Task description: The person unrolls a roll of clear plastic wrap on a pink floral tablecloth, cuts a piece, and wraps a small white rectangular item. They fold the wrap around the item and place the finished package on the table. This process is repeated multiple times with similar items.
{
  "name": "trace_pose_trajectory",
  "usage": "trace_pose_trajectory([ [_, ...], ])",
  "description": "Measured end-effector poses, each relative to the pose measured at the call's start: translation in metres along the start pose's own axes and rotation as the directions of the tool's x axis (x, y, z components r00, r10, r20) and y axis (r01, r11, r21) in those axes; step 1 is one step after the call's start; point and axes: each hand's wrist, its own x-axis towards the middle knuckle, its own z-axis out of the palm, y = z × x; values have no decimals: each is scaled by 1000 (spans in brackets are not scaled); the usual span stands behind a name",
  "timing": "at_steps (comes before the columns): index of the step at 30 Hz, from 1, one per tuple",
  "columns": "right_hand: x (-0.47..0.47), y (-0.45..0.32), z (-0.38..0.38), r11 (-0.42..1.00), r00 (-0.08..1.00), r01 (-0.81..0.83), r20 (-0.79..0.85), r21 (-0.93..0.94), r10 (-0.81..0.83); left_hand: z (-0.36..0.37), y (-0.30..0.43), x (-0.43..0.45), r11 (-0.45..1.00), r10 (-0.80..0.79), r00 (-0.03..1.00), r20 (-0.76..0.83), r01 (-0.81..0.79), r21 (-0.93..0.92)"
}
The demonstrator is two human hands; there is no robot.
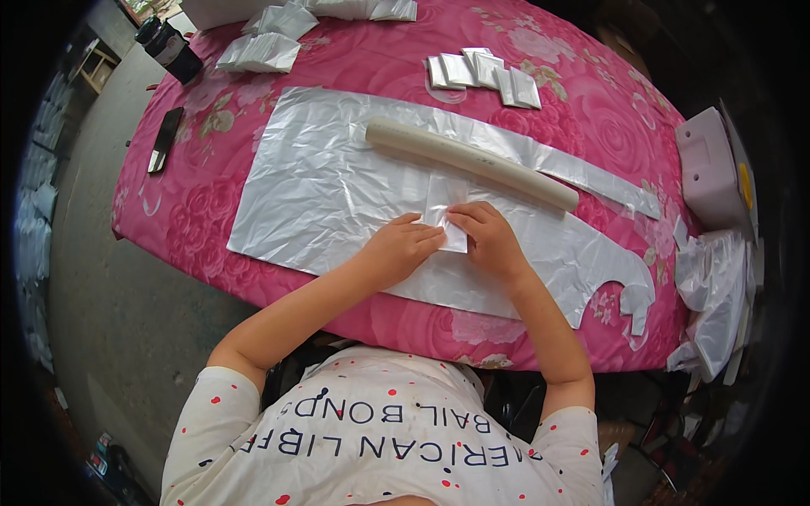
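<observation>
A flat stack of silvery-white plastic film [304, 183], shaped like an apron or vest bag, lies spread over the table. On it, a small folded packet of clear plastic [454, 241] lies between my hands. My left hand [405, 245] rests with its fingers flat on the packet's left side. My right hand [486, 235] touches its right edge, with thumb and forefinger pinching the film near the upper part. Just beyond the hands a beige cardboard or plastic tube [471, 161] lies slantwise on the film.
Folded packets [484, 69] lie beyond the tube. More stand in piles [259, 54] at the far left, near a dark bottle [169, 50] and a phone [166, 140]. A pink-white box [710, 158] and loose plastic bags [712, 297] are at the right edge.
</observation>
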Motion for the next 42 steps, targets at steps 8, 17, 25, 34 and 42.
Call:
trace_pose_trajectory([
  [8,-25,-23,3,993,993,113,39,40,-115,-16,8,-24,987,79,997,6,-77,-140],
  [17,-20,-26,2,856,894,-442,51,269,446,-5,1,-13,890,-327,944,-56,287,-356],
  [25,18,-15,-8,447,519,-855,387,264,762,-13,1,23,601,-741,667,82,712,-362],
  [34,24,-4,-8,395,484,-875,443,281,755,-12,-1,17,887,-460,854,-245,428,-175],
  [42,29,-3,-13,338,460,-884,467,324,755,15,11,27,961,-254,967,20,250,122],
])
